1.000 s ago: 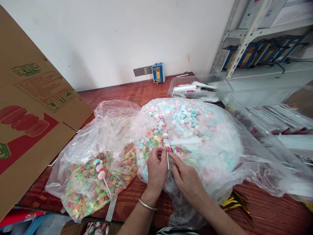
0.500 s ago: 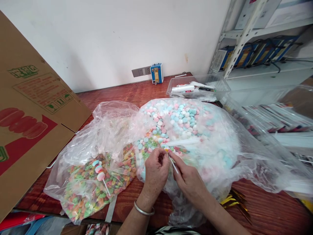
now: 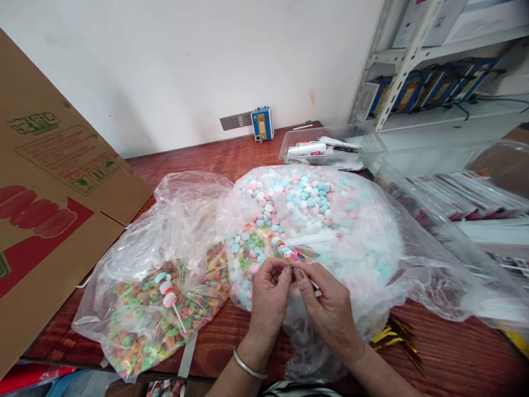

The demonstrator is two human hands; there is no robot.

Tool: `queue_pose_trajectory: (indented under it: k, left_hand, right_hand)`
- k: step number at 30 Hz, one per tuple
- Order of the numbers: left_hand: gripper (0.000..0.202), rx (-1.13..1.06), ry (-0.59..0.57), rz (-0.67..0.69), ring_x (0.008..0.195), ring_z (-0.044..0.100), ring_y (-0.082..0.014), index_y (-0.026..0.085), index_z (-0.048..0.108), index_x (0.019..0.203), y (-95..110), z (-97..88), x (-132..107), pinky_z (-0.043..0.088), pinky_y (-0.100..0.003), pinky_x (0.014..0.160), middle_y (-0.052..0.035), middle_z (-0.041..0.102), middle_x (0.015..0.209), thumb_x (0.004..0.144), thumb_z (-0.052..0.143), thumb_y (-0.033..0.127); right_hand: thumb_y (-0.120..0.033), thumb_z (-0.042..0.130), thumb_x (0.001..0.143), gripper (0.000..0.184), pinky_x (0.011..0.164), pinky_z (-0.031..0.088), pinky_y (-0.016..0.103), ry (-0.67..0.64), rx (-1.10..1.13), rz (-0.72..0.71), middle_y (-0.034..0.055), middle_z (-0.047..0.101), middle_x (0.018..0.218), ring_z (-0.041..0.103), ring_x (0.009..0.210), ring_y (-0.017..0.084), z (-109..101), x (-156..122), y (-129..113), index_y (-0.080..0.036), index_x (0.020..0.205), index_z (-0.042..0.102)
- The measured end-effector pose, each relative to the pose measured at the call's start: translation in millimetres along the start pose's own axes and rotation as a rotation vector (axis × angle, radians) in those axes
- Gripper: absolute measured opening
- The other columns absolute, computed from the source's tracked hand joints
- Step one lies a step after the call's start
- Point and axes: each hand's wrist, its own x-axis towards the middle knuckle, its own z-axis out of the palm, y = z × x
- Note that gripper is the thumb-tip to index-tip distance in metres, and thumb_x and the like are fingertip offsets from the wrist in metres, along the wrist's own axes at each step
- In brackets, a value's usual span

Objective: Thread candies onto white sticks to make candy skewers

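Candy skewer (image 3: 286, 251) partly under right hand (image 3: 330, 311)

Walled off on the left by the leaning cardboard box (image 3: 53, 182). Filled across the middle of the table (image 3: 198, 160) by the ring-candy bag (image 3: 165, 264) and the pastel candy bag (image 3: 339, 220), pressed together. Left open behind them: a bare strip up to the wall, beside the blue device (image 3: 262, 123). Closed on the right by the clear tray (image 3: 330, 151), plastic sheeting (image 3: 450, 209) and metal shelf (image 3: 397, 60).

Cardboard box (image 3: 61, 182): green lettering, red-framed print, handling symbols; nothing legible.
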Motion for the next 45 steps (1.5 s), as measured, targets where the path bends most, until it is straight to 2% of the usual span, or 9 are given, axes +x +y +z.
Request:
queue_pose_trajectory:
  k: [5, 9, 13, 17, 20, 23, 29, 40, 45]
  left_hand:
    - [0.021, -0.489, 0.018, -0.373, 0.076, 0.066, -0.0140, 0.015, 0.063, 0.095, 8.5, 1.3, 1.3, 0.054, -0.025, 0.071, -0.0064, 0.070, 0.091, 0.084, 0.067, 0.032]
    - [0.018, -0.727, 0.097, -0.481, 0.084, 0.070, -0.0161, 0.012, 0.064, 0.100, 20.0, 0.2, 10.7, 0.058, -0.029, 0.079, -0.0093, 0.071, 0.095, 0.090, 0.060, 0.027]
    - [0.011, -0.746, 0.227, -0.501, 0.085, 0.071, -0.0172, 0.012, 0.063, 0.093, 25.4, 4.7, 13.1, 0.059, -0.030, 0.080, -0.0086, 0.070, 0.091, 0.091, 0.060, 0.022]
    - [0.016, -0.670, 0.173, -0.479, 0.088, 0.070, -0.0190, 0.012, 0.062, 0.095, 23.7, 7.1, 9.4, 0.059, -0.031, 0.078, -0.0102, 0.070, 0.094, 0.088, 0.064, 0.026]
    - [0.034, -0.486, 0.048, -0.417, 0.080, 0.069, -0.0188, 0.013, 0.060, 0.105, 19.7, 1.9, 4.4, 0.058, -0.031, 0.070, -0.0102, 0.069, 0.093, 0.087, 0.064, 0.041]
    - [0.051, -0.079, 0.091, -0.229, 0.068, 0.064, -0.0142, 0.017, 0.054, 0.121, 17.6, -7.6, -5.9, 0.053, -0.028, 0.063, -0.0042, 0.065, 0.088, 0.084, 0.062, 0.052]
    - [0.020, 0.701, -0.007, 0.360, 0.087, 0.060, -0.0171, 0.022, 0.063, 0.109, 19.6, -17.1, -27.1, 0.048, -0.030, 0.079, -0.0052, 0.064, 0.097, 0.090, 0.056, 0.024]
    - [0.011, 0.923, 0.071, 0.552, 0.076, 0.060, -0.0169, 0.021, 0.061, 0.092, 10.2, -17.4, -17.4, 0.046, -0.029, 0.070, -0.0033, 0.065, 0.083, 0.091, 0.051, 0.017]
    - [0.011, 0.855, 0.020, 0.614, 0.077, 0.061, -0.0163, 0.021, 0.060, 0.093, 4.4, -18.6, -17.4, 0.047, -0.028, 0.072, -0.0030, 0.065, 0.082, 0.088, 0.053, 0.014]
  right_hand:
    - [-0.013, 0.045, 0.095, 0.028, 0.080, 0.054, 0.031, -0.229, -0.052, -0.170, 0.0098, 0.066, 0.102, 0.064, 0.096, 0.019, -20.9, 8.5, -3.0, -0.018, 0.117, 0.061]
    - [-0.011, 0.041, 0.095, 0.032, 0.076, 0.055, 0.031, -0.483, -0.091, -0.300, 0.0109, 0.065, 0.099, 0.064, 0.092, 0.020, -38.3, 7.2, -11.3, -0.016, 0.121, 0.060]
    - [-0.013, 0.043, 0.096, 0.038, 0.073, 0.054, 0.031, -0.479, -0.060, -0.265, 0.0099, 0.065, 0.100, 0.063, 0.089, 0.020, -40.5, -0.6, -13.9, -0.018, 0.132, 0.053]
    - [-0.015, 0.045, 0.097, 0.037, 0.078, 0.055, 0.032, -0.406, -0.064, -0.197, 0.0084, 0.067, 0.101, 0.065, 0.092, 0.019, -32.1, -7.9, -11.1, -0.020, 0.133, 0.052]
    - [-0.013, 0.041, 0.097, 0.039, 0.083, 0.055, 0.033, -0.374, -0.109, -0.241, 0.0119, 0.067, 0.110, 0.064, 0.103, 0.022, -26.6, -11.3, -8.0, -0.017, 0.135, 0.050]
    - [-0.012, 0.041, 0.097, 0.040, 0.080, 0.057, 0.035, -0.327, -0.174, -0.221, 0.0141, 0.067, 0.109, 0.066, 0.099, 0.023, -24.9, -13.2, -5.8, -0.014, 0.135, 0.050]
    - [-0.014, 0.036, 0.097, 0.042, 0.074, 0.060, 0.036, -0.339, -0.262, -0.163, 0.0153, 0.068, 0.100, 0.069, 0.090, 0.024, -22.0, -11.0, -8.7, -0.010, 0.136, 0.051]
    - [-0.014, 0.035, 0.095, 0.044, 0.074, 0.058, 0.035, -0.458, -0.428, -0.091, 0.0180, 0.071, 0.110, 0.071, 0.091, 0.025, -16.7, -12.5, -13.8, -0.009, 0.135, 0.053]
    - [-0.015, 0.041, 0.094, 0.033, 0.056, 0.049, 0.026, -0.527, -0.500, 0.011, 0.0090, 0.076, 0.086, 0.072, 0.069, 0.022, -18.0, -8.4, -19.0, -0.014, 0.120, 0.062]
